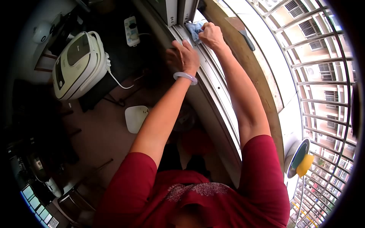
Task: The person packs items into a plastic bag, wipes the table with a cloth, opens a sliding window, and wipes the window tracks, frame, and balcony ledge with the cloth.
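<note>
My right hand (212,36) is closed on a crumpled blue cloth (194,30) at the far end of the window track (210,62). The cloth touches the metal rails beside the upright window frame (178,11). Just left of the track, my left hand (184,57) hovers over the inner sill edge with its fingers apart and nothing in them. A pale bangle (185,78) circles that wrist. Right of my right hand, a scraper (246,38) with a dark handle lies on the outer ledge.
Metal bars (323,81) run along the right. A bowl (297,157) with a yellow thing (305,165) stands near the ledge. At left are a white appliance (78,64), a power strip (132,31) and, lower down, a white stool or lid (136,118).
</note>
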